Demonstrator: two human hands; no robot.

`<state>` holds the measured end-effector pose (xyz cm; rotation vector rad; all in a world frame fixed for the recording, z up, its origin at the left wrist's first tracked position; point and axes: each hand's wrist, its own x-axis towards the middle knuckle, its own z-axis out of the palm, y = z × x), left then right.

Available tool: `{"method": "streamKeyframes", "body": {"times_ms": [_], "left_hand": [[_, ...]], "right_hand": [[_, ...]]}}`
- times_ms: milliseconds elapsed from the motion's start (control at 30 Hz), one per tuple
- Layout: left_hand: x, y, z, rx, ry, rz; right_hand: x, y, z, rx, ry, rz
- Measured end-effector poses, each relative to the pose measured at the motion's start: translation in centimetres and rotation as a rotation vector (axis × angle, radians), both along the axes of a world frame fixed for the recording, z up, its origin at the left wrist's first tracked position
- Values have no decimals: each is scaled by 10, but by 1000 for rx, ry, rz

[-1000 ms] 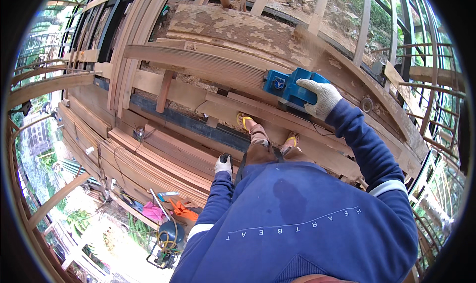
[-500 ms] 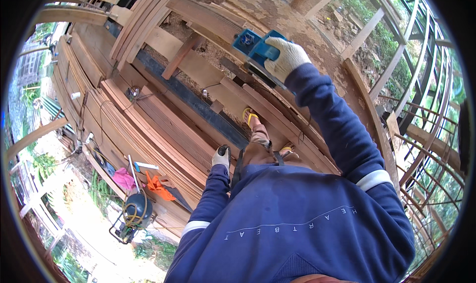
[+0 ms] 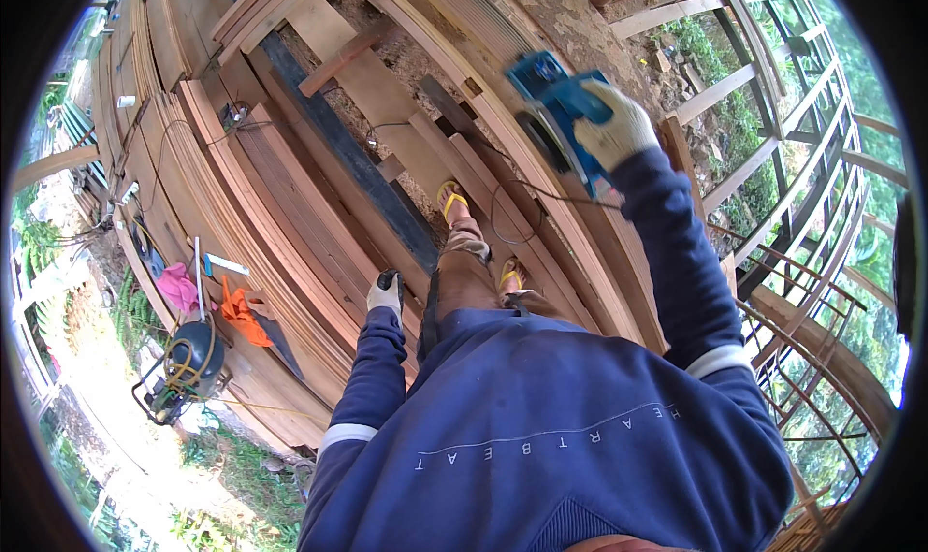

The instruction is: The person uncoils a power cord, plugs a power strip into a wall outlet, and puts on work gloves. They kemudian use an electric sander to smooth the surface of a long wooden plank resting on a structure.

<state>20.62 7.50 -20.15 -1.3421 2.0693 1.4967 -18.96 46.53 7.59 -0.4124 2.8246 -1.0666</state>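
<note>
Right hand (image 3: 619, 127), in a pale work glove, clamped on the rear grip of a blue power tool (image 3: 556, 102), raised toward one o'clock from the body. Tool body blue with a dark round guard on its lower side, tilted, nose aimed at eleven o'clock, held above the pale planks and not touching them as far as can be told. Thin dark cord (image 3: 517, 199) looping down from the tool toward six o'clock, across the boards near the feet.

Left hand (image 3: 386, 293), in a grey-and-black glove, hanging low beside the left thigh at about nine o'clock from the knees, fingers curled loosely, holding nothing; well apart from the right hand. Both arms in dark blue sleeves with a pale band near the elbow.

Below the hands: brown trousers and two feet in yellow-strapped sandals (image 3: 451, 201), standing on long wooden planks (image 3: 387, 98) running from six toward twelve o'clock. A dark beam (image 3: 358, 160) between the pale planks, at eleven o'clock from the feet. A stack of reddish boards (image 3: 280, 214) at nine to ten o'clock.

Farther out, at eight o'clock: a pink cloth (image 3: 178, 286), an orange cloth (image 3: 242, 315), and a dark round machine in a frame with a coiled yellow hose (image 3: 188, 363) on the ground. At three o'clock: a timber railing (image 3: 773, 194) with greenery beyond.
</note>
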Motion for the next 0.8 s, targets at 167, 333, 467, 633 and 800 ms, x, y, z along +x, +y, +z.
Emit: {"method": "streamKeyframes", "body": {"times_ms": [167, 333, 467, 633, 800], "left_hand": [[71, 42, -2, -61, -288, -204], [127, 72, 30, -147, -301, -377], [135, 80, 35, -95, -301, -370], [125, 80, 8, 45, -184, 58], [114, 78, -3, 14, -79, 96]], "right_hand": [[174, 131, 14, 49, -78, -98], [247, 185, 23, 50, -241, -198], [204, 161, 11, 30, -154, -159], [106, 100, -3, 36, -109, -117], [22, 30, -2, -11, -152, -76]]}}
